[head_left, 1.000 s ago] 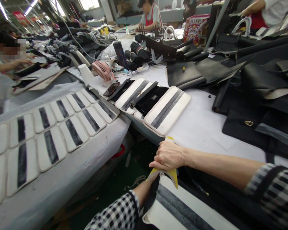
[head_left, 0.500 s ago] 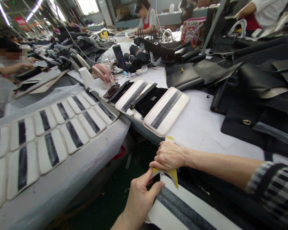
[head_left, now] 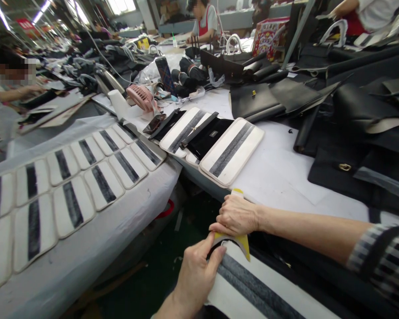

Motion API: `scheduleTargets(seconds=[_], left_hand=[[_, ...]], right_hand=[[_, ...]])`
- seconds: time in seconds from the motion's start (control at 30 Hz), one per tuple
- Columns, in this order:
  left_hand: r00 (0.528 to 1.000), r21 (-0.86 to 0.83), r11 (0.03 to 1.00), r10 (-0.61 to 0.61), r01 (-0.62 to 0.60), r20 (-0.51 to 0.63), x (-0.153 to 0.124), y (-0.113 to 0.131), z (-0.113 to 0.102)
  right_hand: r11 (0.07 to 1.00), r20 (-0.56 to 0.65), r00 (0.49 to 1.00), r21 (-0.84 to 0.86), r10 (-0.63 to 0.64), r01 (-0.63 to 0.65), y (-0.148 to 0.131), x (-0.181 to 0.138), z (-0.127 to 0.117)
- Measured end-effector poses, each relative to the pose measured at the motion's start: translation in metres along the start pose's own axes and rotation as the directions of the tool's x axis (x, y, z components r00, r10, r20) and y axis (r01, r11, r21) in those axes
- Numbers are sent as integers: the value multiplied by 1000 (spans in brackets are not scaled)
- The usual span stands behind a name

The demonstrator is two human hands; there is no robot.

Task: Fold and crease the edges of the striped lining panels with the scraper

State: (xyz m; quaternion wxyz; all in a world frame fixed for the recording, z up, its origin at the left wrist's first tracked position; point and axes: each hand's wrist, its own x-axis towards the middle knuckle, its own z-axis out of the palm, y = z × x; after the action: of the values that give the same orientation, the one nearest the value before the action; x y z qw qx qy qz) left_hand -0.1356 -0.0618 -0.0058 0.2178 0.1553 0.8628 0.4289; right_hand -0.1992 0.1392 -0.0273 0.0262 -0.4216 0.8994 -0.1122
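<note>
One left hand (head_left: 194, 271): I see it pinching a dark-striped white panel (head_left: 252, 288).
Right hand (head_left: 237, 215), just beyond: gripping a curved yellow piece (head_left: 243, 244).

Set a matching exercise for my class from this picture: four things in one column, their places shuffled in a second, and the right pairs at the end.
Column 1
1. yellow tool with a curved edge
2. pink plastic fan
3. boxy red-patterned bag
4. nearest white panel with a dark stripe

Column 2
A. beside the slanting grey pole
B. under the thumb of the bare left hand
C. gripped in the bare right hand
D. beside the white tapered cone

Right pairs: 1-C, 2-D, 3-A, 4-B
</note>
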Motion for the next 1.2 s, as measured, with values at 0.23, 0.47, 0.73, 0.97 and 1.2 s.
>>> scheduleTargets(seconds=[0.23, 0.47, 0.73, 0.97, 1.2], left_hand=[[1000, 26, 1000, 15, -15, 3, 1, -4, 4], [992, 110, 990, 78, -88, 98, 1, -6, 3], [968, -537, 839, 51, 93, 247, 15, -3, -6], [919, -726, 596, -53, 343, 391, 35, -26, 9], [870, -640, 662, -37, 390, 492, 48, -21, 4]], right_hand=[[998, 20, 998, 20, 52, -53, -4, -8, 1], [974, 77, 972, 34, 222, -225, -29, -20, -3], [896, 114, 889, -33, 443, -442, -56, -36, -7], [827, 136, 816, -86, 562, -555, -64, -57, -6], [840, 105, 834, -36, 542, -541, -64, -60, -5]])
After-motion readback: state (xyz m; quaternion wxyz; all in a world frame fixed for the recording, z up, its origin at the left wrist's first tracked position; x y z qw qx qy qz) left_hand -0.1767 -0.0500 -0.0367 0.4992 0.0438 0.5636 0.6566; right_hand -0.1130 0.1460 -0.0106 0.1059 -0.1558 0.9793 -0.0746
